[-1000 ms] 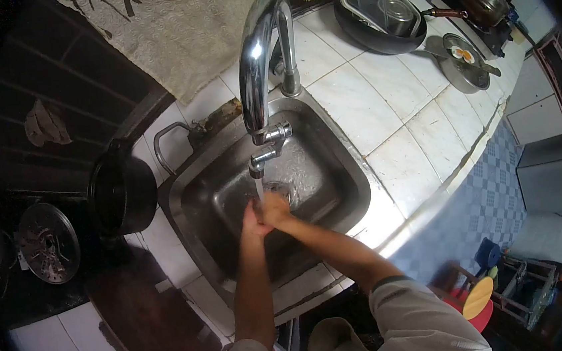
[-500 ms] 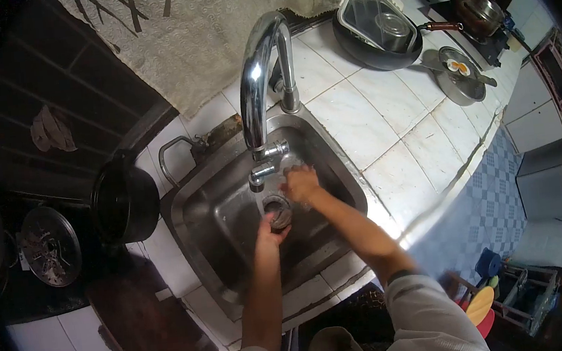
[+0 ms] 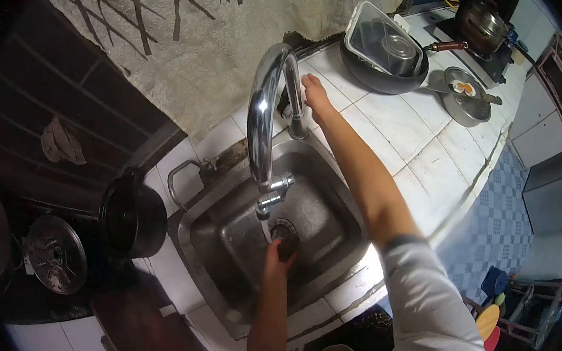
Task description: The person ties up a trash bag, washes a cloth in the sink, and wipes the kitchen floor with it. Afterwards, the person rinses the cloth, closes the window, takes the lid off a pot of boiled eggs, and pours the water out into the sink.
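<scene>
My left hand [image 3: 277,261] is low in the steel sink [image 3: 236,273], its fingers closed around a small dark round object [image 3: 289,244] whose kind I cannot make out. The object is right by the drain [image 3: 282,227], partly covering it. Above it hangs the swivel spout of the tall chrome faucet [image 3: 260,127], with a thin pale streak of water below. Behind the sink, my right hand [image 3: 315,97] is beside the upright faucet pipe, fingers stretched out and nothing seen in them. Whether it touches the faucet is unclear.
A black pan [image 3: 387,84] holding a clear-lidded container stands on the tiled counter [image 3: 391,139]. Farther right are a metal pot [image 3: 469,109] with a knife across it and a stove [image 3: 484,57]. A dark pot [image 3: 131,215] and a round lid [image 3: 54,254] are left.
My right hand has left the sink and moved up and back beside the faucet pipe. My left hand still holds the round object in the basin. The view has shifted slightly.
</scene>
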Tool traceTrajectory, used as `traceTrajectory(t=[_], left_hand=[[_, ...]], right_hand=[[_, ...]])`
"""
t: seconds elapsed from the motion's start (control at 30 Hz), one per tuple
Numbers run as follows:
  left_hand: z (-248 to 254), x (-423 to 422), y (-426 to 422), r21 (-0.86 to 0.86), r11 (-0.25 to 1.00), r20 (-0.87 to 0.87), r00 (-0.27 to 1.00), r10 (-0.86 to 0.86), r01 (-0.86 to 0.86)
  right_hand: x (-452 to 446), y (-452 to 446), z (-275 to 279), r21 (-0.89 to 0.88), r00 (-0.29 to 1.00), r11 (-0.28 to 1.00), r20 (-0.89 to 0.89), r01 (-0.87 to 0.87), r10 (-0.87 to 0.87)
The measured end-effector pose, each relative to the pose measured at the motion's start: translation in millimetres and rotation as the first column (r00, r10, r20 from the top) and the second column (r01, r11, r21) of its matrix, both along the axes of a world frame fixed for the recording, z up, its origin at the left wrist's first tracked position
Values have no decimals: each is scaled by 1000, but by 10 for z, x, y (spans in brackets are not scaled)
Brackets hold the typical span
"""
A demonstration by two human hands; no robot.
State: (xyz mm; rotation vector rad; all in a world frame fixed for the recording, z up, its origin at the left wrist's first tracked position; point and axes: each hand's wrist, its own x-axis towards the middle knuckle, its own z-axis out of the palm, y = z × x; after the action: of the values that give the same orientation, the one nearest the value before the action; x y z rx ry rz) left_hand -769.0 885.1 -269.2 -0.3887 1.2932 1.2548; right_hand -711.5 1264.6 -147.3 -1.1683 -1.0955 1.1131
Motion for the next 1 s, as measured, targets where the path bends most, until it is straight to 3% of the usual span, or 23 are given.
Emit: traceTrajectory(t=[0.03, 0.07, 0.13, 0.17, 0.33, 0.47, 0.5, 0.53, 0.57, 0.6, 0.63, 0.7, 0.77, 0.9, 0.97, 1.0], left_hand=[[125, 22, 15, -20, 1000, 19, 1000, 19, -19], [232, 37, 29, -40, 999, 39, 998, 39, -37], [359, 30, 46, -70, 996, 40, 998, 51, -49], [392, 29, 37, -107, 992, 46, 996, 70, -65], [425, -12, -99, 21, 992, 126, 985, 119, -123], [575, 10, -107, 166, 972, 180, 974, 138, -169], [658, 9, -96, 175, 970, 180, 974, 138, -170], [755, 9, -84, 152, 975, 156, 978, 137, -161], [826, 13, -76, 126, 980, 132, 982, 138, -155], [875, 4, -55, 132, 978, 131, 981, 142, -159], [917, -4, -28, 65, 987, 85, 987, 140, -145], [870, -9, -87, -18, 991, 41, 990, 133, -132], [680, -82, -155, 153, 987, 58, 998, 38, -47], [701, -115, -269, 129, 989, 123, 991, 52, -68], [1025, -28, -260, 266, 957, 284, 958, 33, -112], [782, -83, -296, 267, 957, 286, 958, 30, -110]], right_hand=[[-57, 67, 99, -110, 985, 992, -169, -60, 41], [-79, 130, 129, -103, 984, 993, -174, -58, 39], [-123, 197, 166, -113, 882, 908, -313, -403, 352], [-73, -6, 409, -154, 888, 904, -310, -400, 340], [-27, 2, 132, -15, 889, 959, -380, -281, 255], [76, -450, -292, 66, 983, 989, -137, 129, -119], [183, -881, -221, -17, 995, 998, -87, 56, -57], [258, -1333, -135, 106, 961, 993, 264, 56, -83], [377, -1810, 78, -51, 929, 982, 316, -184, 191], [462, -2219, 15, 175, 810, 935, 563, -309, 163], [533, -2467, -22, 237, 630, 749, 719, -618, 293], [550, -2927, 50, 70, 454, 566, 682, -821, 574], [499, -3067, -16, 22, 416, 563, 698, -826, 583], [427, -3120, -116, -18, 380, 583, 742, -812, 552], [436, -3181, 2, -19, 395, 590, 726, -807, 563], [434, -3217, 72, 47, 404, 528, 702, -848, 587]])
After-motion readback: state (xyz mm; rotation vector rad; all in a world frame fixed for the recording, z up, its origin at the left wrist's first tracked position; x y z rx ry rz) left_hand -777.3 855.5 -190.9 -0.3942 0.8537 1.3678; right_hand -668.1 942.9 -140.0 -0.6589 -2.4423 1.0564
